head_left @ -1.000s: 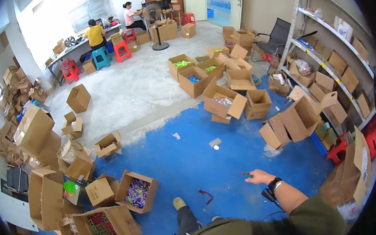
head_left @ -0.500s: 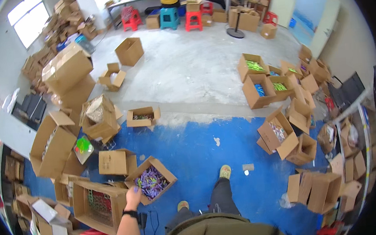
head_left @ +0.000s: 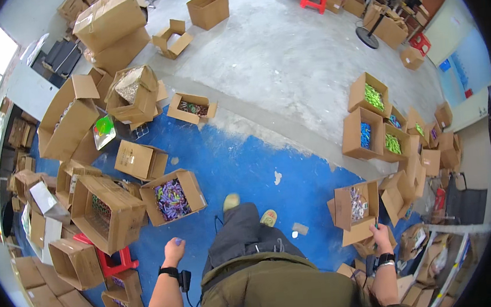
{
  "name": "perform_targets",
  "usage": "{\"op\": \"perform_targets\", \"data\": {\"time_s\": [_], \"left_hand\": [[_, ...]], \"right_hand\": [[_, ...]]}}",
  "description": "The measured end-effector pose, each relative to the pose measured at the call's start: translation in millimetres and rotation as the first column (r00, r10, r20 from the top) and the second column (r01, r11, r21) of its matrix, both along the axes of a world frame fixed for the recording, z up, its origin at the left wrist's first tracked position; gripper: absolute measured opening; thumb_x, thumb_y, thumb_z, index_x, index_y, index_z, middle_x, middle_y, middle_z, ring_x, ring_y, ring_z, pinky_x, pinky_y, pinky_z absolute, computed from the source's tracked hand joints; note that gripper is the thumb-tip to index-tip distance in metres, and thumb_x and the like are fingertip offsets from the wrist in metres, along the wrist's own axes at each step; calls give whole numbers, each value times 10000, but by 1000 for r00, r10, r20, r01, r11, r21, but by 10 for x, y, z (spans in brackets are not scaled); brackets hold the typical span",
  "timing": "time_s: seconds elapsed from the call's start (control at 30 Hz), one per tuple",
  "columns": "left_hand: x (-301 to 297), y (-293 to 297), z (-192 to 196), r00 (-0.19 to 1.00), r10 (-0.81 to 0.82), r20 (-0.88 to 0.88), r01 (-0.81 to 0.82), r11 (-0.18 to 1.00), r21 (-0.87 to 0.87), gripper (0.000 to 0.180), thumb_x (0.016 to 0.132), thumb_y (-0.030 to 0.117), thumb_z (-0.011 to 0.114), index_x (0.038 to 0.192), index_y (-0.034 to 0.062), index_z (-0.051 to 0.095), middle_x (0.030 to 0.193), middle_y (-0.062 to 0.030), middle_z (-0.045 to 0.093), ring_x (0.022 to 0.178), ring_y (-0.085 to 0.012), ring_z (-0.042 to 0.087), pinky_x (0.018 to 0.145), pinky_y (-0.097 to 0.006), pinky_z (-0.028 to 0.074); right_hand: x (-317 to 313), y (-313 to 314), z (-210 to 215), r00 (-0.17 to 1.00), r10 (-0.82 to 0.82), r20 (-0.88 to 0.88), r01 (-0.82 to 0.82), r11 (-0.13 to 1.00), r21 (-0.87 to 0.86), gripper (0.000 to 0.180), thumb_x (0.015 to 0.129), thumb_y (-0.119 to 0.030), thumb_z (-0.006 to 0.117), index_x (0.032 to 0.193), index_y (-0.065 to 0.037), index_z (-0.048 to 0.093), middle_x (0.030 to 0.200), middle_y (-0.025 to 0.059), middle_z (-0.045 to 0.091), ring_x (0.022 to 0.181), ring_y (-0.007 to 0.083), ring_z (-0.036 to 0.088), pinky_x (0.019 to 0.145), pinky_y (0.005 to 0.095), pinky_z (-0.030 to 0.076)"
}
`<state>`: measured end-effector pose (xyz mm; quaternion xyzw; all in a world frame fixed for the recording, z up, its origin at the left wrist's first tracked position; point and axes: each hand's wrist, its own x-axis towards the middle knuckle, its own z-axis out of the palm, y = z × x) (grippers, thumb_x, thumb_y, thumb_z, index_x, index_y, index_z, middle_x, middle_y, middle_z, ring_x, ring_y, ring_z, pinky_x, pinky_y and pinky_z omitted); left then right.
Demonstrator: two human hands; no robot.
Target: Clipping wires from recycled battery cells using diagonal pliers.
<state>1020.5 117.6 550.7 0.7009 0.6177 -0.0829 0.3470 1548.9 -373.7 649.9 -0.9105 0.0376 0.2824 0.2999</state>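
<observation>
The left hand [head_left: 175, 252] is curled closed, pinching a small purple piece [head_left: 178, 242] at its fingertips. Only a short violet-blue end shows, blunt and glossy-looking; too little of it is visible to tell its long axis. This hand is above the blue floor [head_left: 247, 170], just beside the near corner of an open cardboard carton [head_left: 193, 189] filled with purple pieces [head_left: 172, 199] that have some green and pink among them.

The right hand [head_left: 382, 235] is also closed, gripping a slim dark item [head_left: 376, 223]. Its exposed end is narrow and nearly black; the rest is hidden in the fist, so its exact kind cannot be told. Its long axis runs up the view, away from the person, with the free end pointing past the right edge of a second open carton [head_left: 370, 195]. That carton contains pale silvery pieces [head_left: 357, 202], and its front flap [head_left: 358, 234] hangs toward the person, next to the knuckles; whether they touch is unclear.

Both wrists wear a black band, and a black box-shaped device [head_left: 184, 280] with a cable sits at the left one.
</observation>
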Motion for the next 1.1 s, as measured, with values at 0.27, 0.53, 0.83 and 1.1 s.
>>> {"op": "perform_targets", "data": {"time_s": [0.27,0.53,0.83,1.1], "left_hand": [[-65,57,-485,938,301,-172,-304,953,11,185,744,195,586,702,17,609,606,-97,614,560,-208,614,544,-345,488],[2876,2036,30,990,-29,138,12,992,123,309,778,325,565,871,32,598,851,-210,612,839,-391,572,725,-448,462],[5338,3223,26,929,-110,352,58,986,156,296,779,321,566,884,47,603,858,-184,622,846,-359,586,730,-414,463],[6161,2898,-357,550,-820,158,701,556,447,243,761,243,588,669,23,540,552,-143,516,525,-286,528,493,-423,413]], "right_hand": [[540,1672,-191,869,132,-476,57,930,362,158,802,-208,628,893,-91,573,712,-24,545,637,94,522,520,260,440],[1260,2066,-301,764,496,-412,-585,802,-120,191,769,-185,600,710,-7,563,554,13,502,505,128,444,473,291,378],[1995,2096,113,993,107,-41,-108,994,-29,217,753,-209,600,708,3,596,628,82,589,557,140,547,512,317,433],[3411,1688,-219,976,197,-88,-207,970,-128,399,751,-403,568,729,-7,607,688,214,590,645,354,573,584,438,419]]}}
